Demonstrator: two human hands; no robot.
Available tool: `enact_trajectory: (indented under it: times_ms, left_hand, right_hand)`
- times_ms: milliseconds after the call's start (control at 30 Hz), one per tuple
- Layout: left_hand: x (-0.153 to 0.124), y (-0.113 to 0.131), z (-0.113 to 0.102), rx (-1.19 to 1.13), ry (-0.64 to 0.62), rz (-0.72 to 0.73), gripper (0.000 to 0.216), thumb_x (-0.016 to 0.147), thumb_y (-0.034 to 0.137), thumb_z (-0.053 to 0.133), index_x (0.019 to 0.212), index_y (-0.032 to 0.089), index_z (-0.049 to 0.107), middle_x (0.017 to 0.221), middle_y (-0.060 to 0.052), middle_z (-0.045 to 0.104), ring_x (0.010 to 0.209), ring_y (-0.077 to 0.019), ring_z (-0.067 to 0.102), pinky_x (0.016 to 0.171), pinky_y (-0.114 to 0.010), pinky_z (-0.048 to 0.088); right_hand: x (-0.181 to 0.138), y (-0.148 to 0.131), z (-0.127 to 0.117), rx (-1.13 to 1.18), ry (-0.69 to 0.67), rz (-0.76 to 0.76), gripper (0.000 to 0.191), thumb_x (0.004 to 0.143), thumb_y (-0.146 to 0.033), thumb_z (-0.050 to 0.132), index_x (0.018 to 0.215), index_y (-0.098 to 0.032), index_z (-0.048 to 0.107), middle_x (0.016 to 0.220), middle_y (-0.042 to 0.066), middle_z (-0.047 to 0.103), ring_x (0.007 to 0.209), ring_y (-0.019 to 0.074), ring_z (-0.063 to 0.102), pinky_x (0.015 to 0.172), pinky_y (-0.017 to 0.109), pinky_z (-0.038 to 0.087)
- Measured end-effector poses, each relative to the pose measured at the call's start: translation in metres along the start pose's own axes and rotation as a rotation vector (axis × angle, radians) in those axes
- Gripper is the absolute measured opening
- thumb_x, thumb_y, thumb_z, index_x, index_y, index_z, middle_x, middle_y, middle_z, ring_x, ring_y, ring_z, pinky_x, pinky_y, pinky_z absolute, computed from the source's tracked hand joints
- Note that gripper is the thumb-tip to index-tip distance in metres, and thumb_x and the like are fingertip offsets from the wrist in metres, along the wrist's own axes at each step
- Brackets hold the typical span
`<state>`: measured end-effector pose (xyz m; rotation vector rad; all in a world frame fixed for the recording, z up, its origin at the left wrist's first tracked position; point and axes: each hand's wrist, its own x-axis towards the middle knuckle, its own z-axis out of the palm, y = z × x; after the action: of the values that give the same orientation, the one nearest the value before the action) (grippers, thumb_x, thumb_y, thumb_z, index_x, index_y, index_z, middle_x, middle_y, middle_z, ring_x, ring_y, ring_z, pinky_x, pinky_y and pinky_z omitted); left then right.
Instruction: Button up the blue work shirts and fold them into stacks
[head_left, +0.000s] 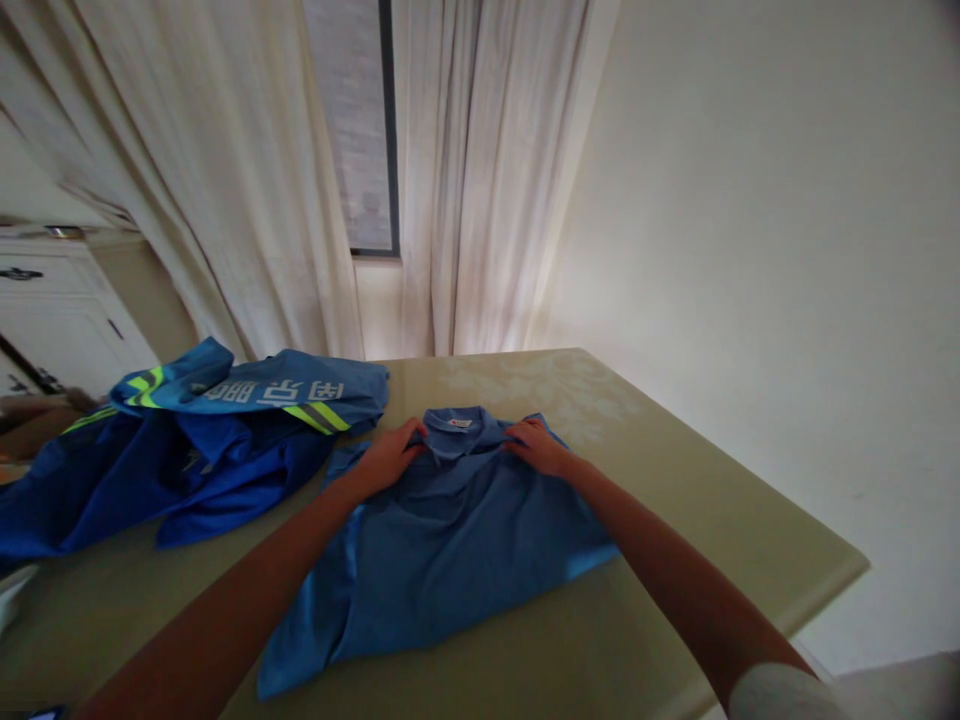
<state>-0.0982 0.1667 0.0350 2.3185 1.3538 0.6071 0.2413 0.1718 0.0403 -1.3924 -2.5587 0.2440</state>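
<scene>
A light blue polo shirt [450, 550] lies flat on the table [675, 480], collar at the far end with a small white label showing. My left hand [390, 455] rests on the shirt's left shoulder beside the collar, fingers curled onto the fabric. On the right shoulder by the collar sits my right hand [536, 447], its fingers pressed down on the cloth. Both forearms stretch over the shirt.
A heap of darker blue garments with yellow-green stripes and white lettering [195, 440] lies on the table's left part. Cream curtains [480, 170] and a window hang behind the table. A white wall is at the right, a white cabinet [52, 310] at the left.
</scene>
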Motion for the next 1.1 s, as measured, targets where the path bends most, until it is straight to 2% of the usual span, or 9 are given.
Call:
enact_trajectory:
  times_ms: [100,233,300,400,567,733,900,1000,1100]
  left_hand:
    - [0.019,-0.002,-0.004,0.045,0.060,-0.012,0.024,0.092,0.034,0.059,0.112,0.020,0.062,0.108,-0.010,0.073,0.105,-0.0273,0.067,0.095,-0.039,0.050]
    - [0.024,0.002,-0.005,0.140,0.118,0.070,0.025,0.091,0.031,0.063,0.113,0.019,0.064,0.121,-0.014,0.066,0.120,-0.0298,0.057,0.109,-0.046,0.040]
    - [0.014,0.000,-0.006,0.159,0.038,0.143,0.020,0.095,0.035,0.058,0.105,0.020,0.068,0.114,-0.012,0.068,0.114,-0.0287,0.059,0.106,-0.044,0.042]
    - [-0.007,-0.015,-0.006,0.149,-0.141,0.156,0.030,0.098,0.045,0.054,0.101,0.021,0.071,0.101,-0.009,0.071,0.100,-0.0263,0.064,0.092,-0.037,0.047]
    - [-0.028,-0.041,-0.015,0.170,-0.174,0.074,0.034,0.093,0.053,0.059,0.100,0.022,0.069,0.099,-0.008,0.072,0.093,-0.0260,0.066,0.083,-0.033,0.046]
    - [-0.010,-0.042,-0.033,0.196,-0.042,0.047,0.035,0.102,0.049,0.044,0.102,0.022,0.065,0.102,-0.007,0.071,0.097,-0.0248,0.066,0.087,-0.033,0.047]
    - [0.012,-0.036,-0.023,0.502,0.029,-0.092,0.026,0.101,0.034,0.048,0.105,0.017,0.068,0.111,-0.015,0.068,0.104,-0.0290,0.065,0.089,-0.038,0.050]
    - [0.005,-0.035,-0.016,0.538,0.037,-0.113,0.029,0.100,0.027,0.046,0.111,0.012,0.068,0.113,-0.020,0.067,0.109,-0.0333,0.063,0.094,-0.044,0.049]
    - [-0.021,-0.037,-0.020,0.556,0.103,-0.076,0.035,0.099,0.027,0.045,0.123,0.011,0.066,0.124,-0.022,0.065,0.119,-0.0350,0.058,0.105,-0.048,0.044]
  right_hand:
    - [0.015,-0.002,-0.001,-0.014,0.043,0.062,0.029,0.106,-0.041,0.047,0.115,-0.024,0.069,0.105,0.008,0.075,0.103,0.0243,0.065,0.104,0.039,0.038]
    - [0.027,-0.011,0.003,-0.041,0.121,0.120,0.035,0.105,-0.037,0.050,0.136,-0.024,0.059,0.134,0.012,0.065,0.125,0.0274,0.055,0.109,0.043,0.031]
    - [0.025,-0.012,0.006,-0.052,0.130,0.082,0.033,0.105,-0.037,0.051,0.133,-0.024,0.061,0.134,0.012,0.064,0.126,0.0265,0.053,0.109,0.043,0.030]
    - [0.016,-0.005,0.008,-0.069,0.102,-0.020,0.030,0.103,-0.043,0.057,0.122,-0.024,0.067,0.125,0.009,0.067,0.120,0.0253,0.055,0.107,0.041,0.031]
    - [0.005,0.010,0.005,-0.059,0.124,-0.006,0.029,0.100,-0.049,0.059,0.109,-0.023,0.070,0.116,0.008,0.068,0.116,0.0255,0.055,0.104,0.040,0.032]
    - [0.016,0.016,0.003,-0.048,0.215,0.082,0.031,0.106,-0.047,0.045,0.107,-0.024,0.065,0.107,0.006,0.071,0.106,0.0224,0.059,0.102,0.037,0.034]
    - [0.040,0.015,0.026,-0.110,0.258,0.233,0.038,0.106,-0.051,0.040,0.109,-0.023,0.066,0.106,0.011,0.070,0.104,0.0281,0.057,0.100,0.044,0.035]
    - [0.034,0.020,0.032,-0.132,0.261,0.266,0.042,0.103,-0.057,0.042,0.105,-0.023,0.067,0.105,0.011,0.069,0.106,0.0290,0.056,0.103,0.047,0.033]
    - [0.010,0.032,0.022,-0.179,0.297,0.326,0.045,0.101,-0.062,0.044,0.108,-0.023,0.066,0.112,0.012,0.067,0.113,0.0312,0.055,0.107,0.051,0.031]
